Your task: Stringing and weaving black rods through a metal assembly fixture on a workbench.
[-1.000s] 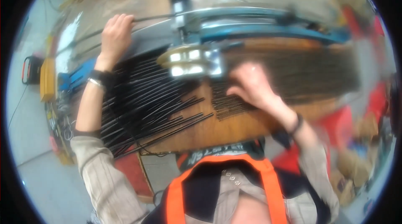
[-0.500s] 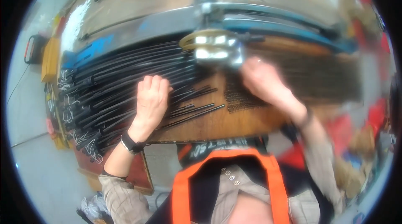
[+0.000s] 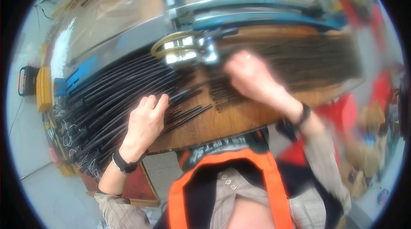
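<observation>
My left hand (image 3: 146, 118) is closed over the right ends of the long black rods (image 3: 115, 81) on the left of the bench. Its thumb and forefinger pinch one black rod, whose tip points right toward the clamp-like metal block. My right hand (image 3: 250, 75) is blurred, its fingers curled together, just right of that shiny metal block (image 3: 182, 49) with a yellowish hose looped round it. What those fingers hold cannot be made out. Beneath and beside the right hand lies a bundle of thin dark metal rods (image 3: 308, 64) with ridged, spring-like ends.
A wooden bench top (image 3: 188, 128) carries everything. Behind the block run blue rails (image 3: 265, 13) and a dark upright arm (image 3: 171, 0). Several loose black rods (image 3: 188, 115) lie near the front edge. Red material (image 3: 342, 111) is at the right, a yellow box (image 3: 43, 88) at the far left.
The whole view has shifted, so the bench sits further left. My left hand has come nearer to the bench's front edge. My right hand stands a little further from the metal block.
</observation>
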Available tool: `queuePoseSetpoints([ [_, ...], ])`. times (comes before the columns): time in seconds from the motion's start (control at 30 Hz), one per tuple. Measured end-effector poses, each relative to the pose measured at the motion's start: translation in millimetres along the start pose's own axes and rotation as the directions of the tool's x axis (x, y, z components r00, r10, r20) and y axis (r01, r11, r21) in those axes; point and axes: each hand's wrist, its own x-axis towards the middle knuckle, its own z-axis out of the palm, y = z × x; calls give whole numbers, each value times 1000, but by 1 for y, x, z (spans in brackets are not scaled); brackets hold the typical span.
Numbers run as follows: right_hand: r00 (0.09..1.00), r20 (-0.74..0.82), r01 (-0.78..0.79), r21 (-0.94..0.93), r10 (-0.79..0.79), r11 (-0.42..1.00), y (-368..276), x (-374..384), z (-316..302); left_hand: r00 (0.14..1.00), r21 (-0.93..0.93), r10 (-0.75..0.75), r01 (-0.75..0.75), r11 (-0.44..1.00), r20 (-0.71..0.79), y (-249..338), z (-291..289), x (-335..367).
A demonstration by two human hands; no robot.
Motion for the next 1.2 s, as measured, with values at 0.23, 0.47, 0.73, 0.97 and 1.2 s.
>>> queuePoseSetpoints([
  [0.23, 982, 127, -158, 176, 137, 972, -31, -13, 3, 1000, -18, -22, 22, 1000, 6, 7, -14, 0],
  [0.47, 943, -132, -173, 589, 305, 790, -27, -29, 23, 1000, -60, 9, -9, 998, 12, 18, -26, 6],
  [0.73, 939, -12, -273, 581, 343, 766, -32, -34, 11, 1000, -66, 10, -11, 998, -3, 21, -29, 9],
  [0.97, 896, -177, -236, 584, 406, 777, -43, -30, 14, 1000, -59, 5, -4, 998, 12, 24, -30, 9],
  [1.2, 921, -221, -228, 358, 320, 905, -39, -36, 5, 1000, -49, 18, -18, 999, 13, 27, -31, 13],
])
